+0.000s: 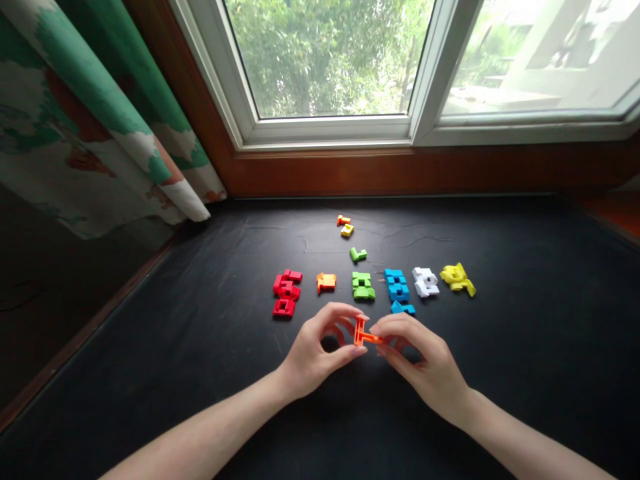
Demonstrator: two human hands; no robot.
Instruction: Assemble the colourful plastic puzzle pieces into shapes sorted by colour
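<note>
Between my two hands is an orange T-shaped plastic piece (pixel 360 333), held above the black surface. My left hand (pixel 320 347) pinches its crossbar at top and bottom between thumb and fingers. My right hand (pixel 423 357) grips the end of its stem with thumb and fingertips. Just beyond the hands lies a row of plastic pieces: red pieces (pixel 287 287), an orange piece (pixel 327 283), green pieces (pixel 363 285), blue pieces (pixel 397 285), white pieces (pixel 425 283) and yellow pieces (pixel 456 277). One blue piece (pixel 403 309) lies close behind my right fingers.
Farther back on the black surface (pixel 240 257) are a loose green piece (pixel 358 255), a yellow piece (pixel 347 231) and a small orange piece (pixel 343 220). A window (pixel 325 127) with a brown wooden sill closes off the back. A patterned curtain (pixel 150 147) hangs at the left.
</note>
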